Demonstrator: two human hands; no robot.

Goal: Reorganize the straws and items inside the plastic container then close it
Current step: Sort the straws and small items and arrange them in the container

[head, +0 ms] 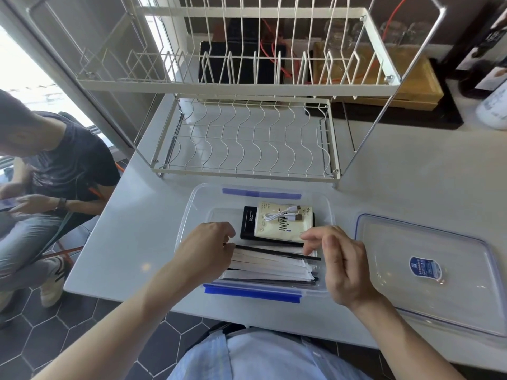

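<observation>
A clear plastic container (189, 212) with blue latches stands open at the table's near edge. Its near half holds a flat stack of wrapped straws (274, 267), white and dark, with one black straw (277, 252) lying across the top. Behind them lies a black box (248, 223) under a cream packet (282, 229) with a coiled white cable (282, 214) on it. My left hand (205, 250) pinches the left end of the black straw. My right hand (340, 259) hovers over the stack's right end, fingers curled and apart, holding nothing that I can see. The clear lid (428, 270) lies flat to the right.
A cream wire dish rack (247, 138) stands just behind the container. Behind it are a black device (241, 64), a wooden box (417, 75) and bottles (493, 105) at the far right. A person (55, 171) sits to the left of the table, holding a phone.
</observation>
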